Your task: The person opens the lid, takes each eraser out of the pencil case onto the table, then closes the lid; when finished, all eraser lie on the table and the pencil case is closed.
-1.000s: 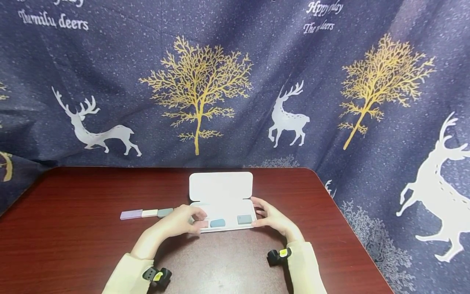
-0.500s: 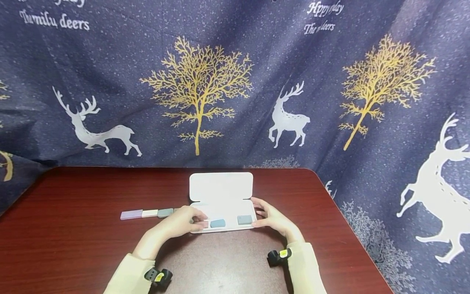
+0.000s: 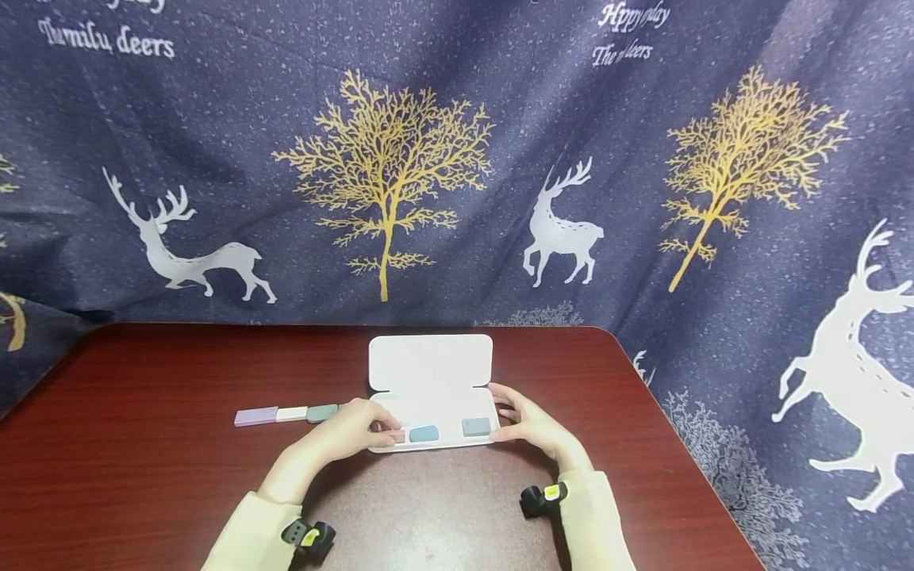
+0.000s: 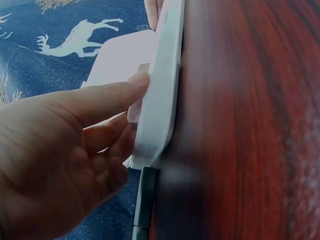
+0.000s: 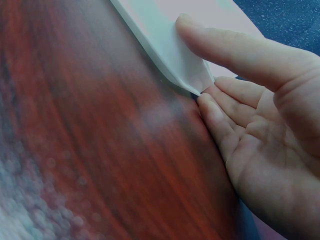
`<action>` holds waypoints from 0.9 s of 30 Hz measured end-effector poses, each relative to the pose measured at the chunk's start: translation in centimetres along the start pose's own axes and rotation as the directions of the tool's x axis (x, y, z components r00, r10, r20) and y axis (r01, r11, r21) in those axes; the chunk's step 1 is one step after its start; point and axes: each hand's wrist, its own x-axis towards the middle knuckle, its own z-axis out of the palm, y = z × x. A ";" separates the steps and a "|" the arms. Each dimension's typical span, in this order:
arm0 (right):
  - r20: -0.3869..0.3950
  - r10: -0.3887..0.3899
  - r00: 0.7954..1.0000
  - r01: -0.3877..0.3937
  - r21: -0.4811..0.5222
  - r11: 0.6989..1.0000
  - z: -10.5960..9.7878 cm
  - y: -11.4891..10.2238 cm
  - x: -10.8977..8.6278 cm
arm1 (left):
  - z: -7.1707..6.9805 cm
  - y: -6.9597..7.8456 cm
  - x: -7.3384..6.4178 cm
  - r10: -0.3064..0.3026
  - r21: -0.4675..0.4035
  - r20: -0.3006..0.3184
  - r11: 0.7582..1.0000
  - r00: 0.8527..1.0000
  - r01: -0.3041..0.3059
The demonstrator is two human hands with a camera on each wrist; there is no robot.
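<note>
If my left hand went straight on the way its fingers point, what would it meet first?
Beyond the pinkish block at its fingertips, the left hand would probably meet the blue block, next along in the white case, though how high the fingers sit is hard to judge.

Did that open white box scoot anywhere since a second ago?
No: the white box shows no shift either way against the gold tree behind it.

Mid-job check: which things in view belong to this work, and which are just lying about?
Part of the job:
open white case, gripped by the right hand
pinkish block, pinched by the left hand
blue block and grey-blue block inside
probably also the purple block, cream block and grey-green block outside

Just surroundings:
deer-print cloth
red-brown table
</note>
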 end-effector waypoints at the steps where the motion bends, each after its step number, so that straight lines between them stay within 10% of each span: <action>1: 0.001 -0.003 1.000 0.003 -0.001 1.000 0.0 0.0 0.0 | 0.0 0.0 0.0 -0.008 -0.001 0.001 1.000 1.000 0.008; 27: 0.011 -0.042 0.999 0.042 0.005 0.999 0.2 -0.5 0.0 | -0.1 0.1 -0.1 -0.003 0.004 -0.004 1.000 1.000 0.003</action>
